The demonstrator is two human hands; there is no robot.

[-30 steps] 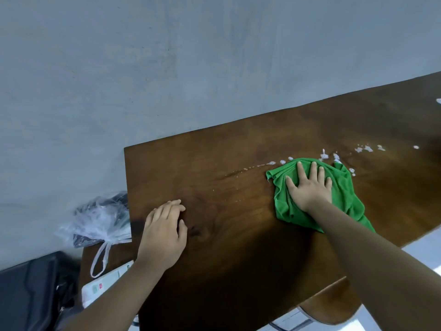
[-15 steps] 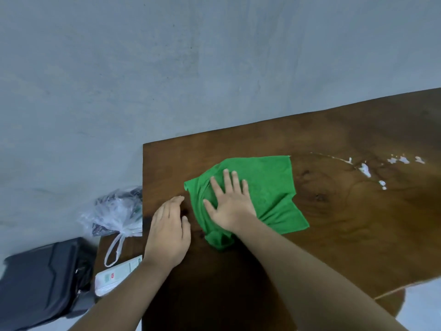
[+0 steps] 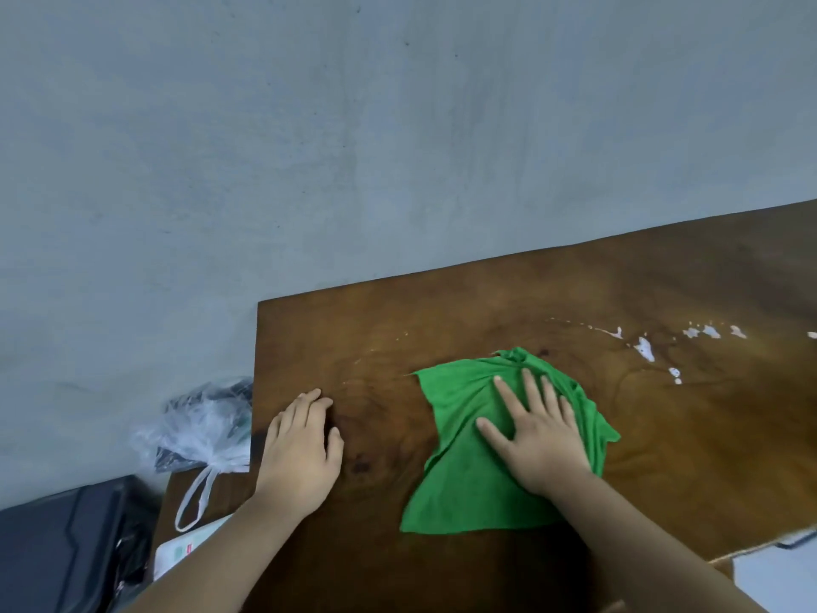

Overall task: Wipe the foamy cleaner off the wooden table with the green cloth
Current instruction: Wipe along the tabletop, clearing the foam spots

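The green cloth [image 3: 460, 444] lies crumpled on the dark wooden table [image 3: 442, 311], near its middle front. My right hand [image 3: 537, 433] presses flat on the cloth with fingers spread. My left hand [image 3: 300, 449] rests palm down on the bare wood near the table's left edge, holding nothing. White foam blobs [image 3: 643, 347] dot the wood to the right of the cloth, in a line running toward the right edge of view. Faint streaks mark the wood above my left hand.
A grey wall [image 3: 398, 148] rises behind the table. Left of the table, lower down, sit a clear plastic bag [image 3: 203, 431], a white packet [image 3: 185, 550] and a black case [image 3: 57, 550]. The table's front edge [image 3: 769, 541] shows at lower right.
My right hand has slid the cloth back to the right, from beside my left hand toward the foam blobs. My left hand has stayed in place.
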